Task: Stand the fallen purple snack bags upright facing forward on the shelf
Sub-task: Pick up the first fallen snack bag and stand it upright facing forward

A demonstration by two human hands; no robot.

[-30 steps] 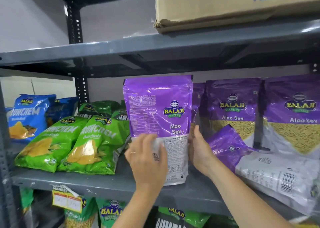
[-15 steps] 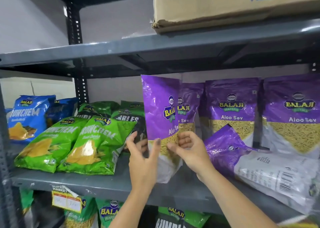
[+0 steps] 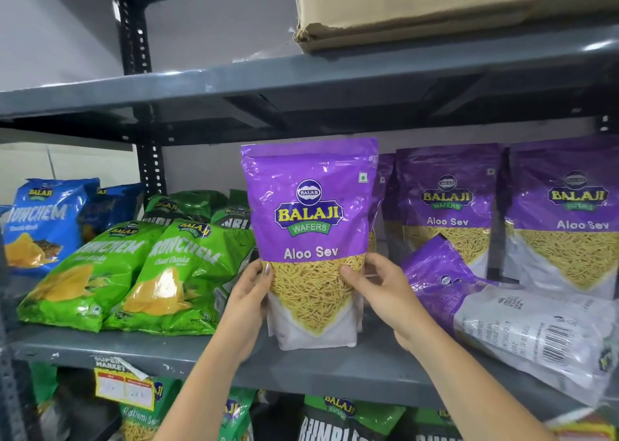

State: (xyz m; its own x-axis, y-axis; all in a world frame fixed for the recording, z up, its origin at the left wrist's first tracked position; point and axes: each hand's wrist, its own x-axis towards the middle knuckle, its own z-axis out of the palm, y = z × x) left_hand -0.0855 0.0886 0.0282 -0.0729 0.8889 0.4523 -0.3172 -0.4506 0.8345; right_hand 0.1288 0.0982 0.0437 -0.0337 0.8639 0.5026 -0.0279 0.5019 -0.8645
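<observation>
A purple Aloo Sev bag (image 3: 310, 206) stands upright on the grey shelf (image 3: 201, 353) with its front label facing me. My left hand (image 3: 249, 301) grips its lower left edge and my right hand (image 3: 380, 288) grips its lower right edge. To the right, a second purple bag (image 3: 509, 320) lies fallen on its side, back panel and barcode up. Behind it two purple bags (image 3: 447, 206) (image 3: 576, 213) stand upright facing forward, and a third one (image 3: 382, 186) is mostly hidden behind the held bag.
Green snack bags (image 3: 100, 273) lean on the shelf at left, with blue bags (image 3: 43, 223) beyond them. A cardboard box (image 3: 435, 1) sits on the shelf above. More bags fill the shelf below, next to a yellow price tag (image 3: 124, 387).
The held bag has been turned from back-facing, through edge-on, to front-facing. Both hands shifted to grip its lower sides. The fallen bag has not moved.
</observation>
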